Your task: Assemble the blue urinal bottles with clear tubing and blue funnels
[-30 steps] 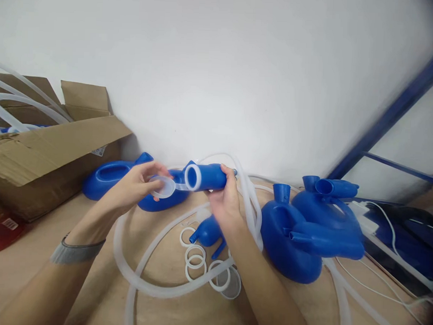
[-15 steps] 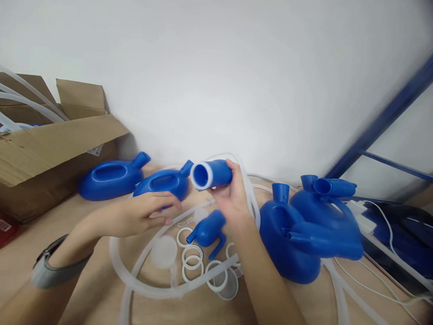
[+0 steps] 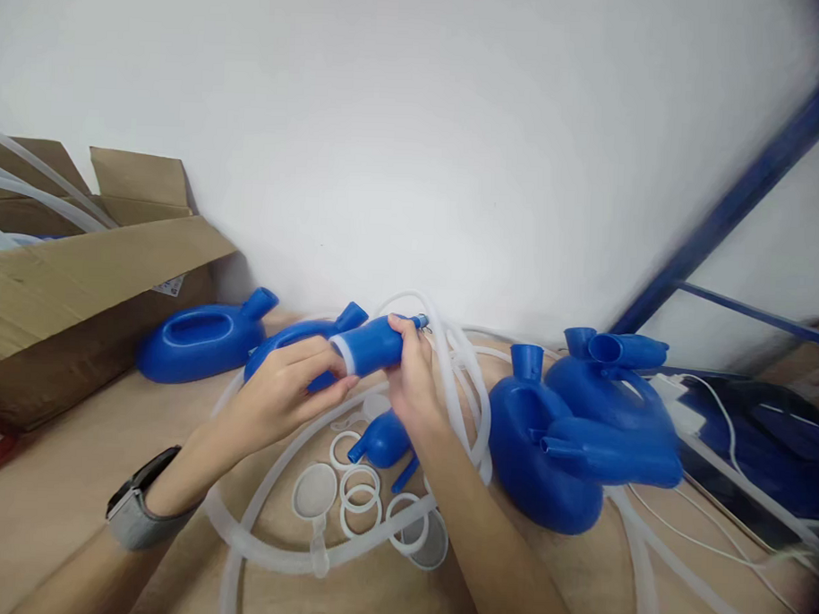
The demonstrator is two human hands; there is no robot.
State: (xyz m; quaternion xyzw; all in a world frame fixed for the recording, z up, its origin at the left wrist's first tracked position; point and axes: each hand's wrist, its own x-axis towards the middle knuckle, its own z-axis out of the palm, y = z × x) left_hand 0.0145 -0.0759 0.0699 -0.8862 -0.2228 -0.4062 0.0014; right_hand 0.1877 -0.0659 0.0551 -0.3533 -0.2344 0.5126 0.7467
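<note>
My right hand (image 3: 413, 372) is wrapped round a blue plastic tube-shaped piece (image 3: 373, 345), with its narrow end pointing away to the right. A white ring (image 3: 343, 353) sits round the wide mouth of that piece. With fingers and thumb, my left hand (image 3: 287, 383) grips the ring at the rim; its fingertips are partly hidden. Below the hands lie a smaller blue part (image 3: 383, 442), several loose white rings (image 3: 360, 509) and a translucent round cap with a strap (image 3: 314, 492). A clear hose (image 3: 286, 558) loops round them.
Blue bottles with handles stand at left (image 3: 193, 340), behind my left hand (image 3: 294, 334) and at right (image 3: 538, 464). An open cardboard box (image 3: 108, 279) with hoses is far left. White cables (image 3: 716, 546) and a blue metal frame (image 3: 735, 211) are on the right.
My left hand has moved right and closed on the ring at the tube piece's mouth. My right hand has shifted slightly left and down, turning the mouth away from the camera.
</note>
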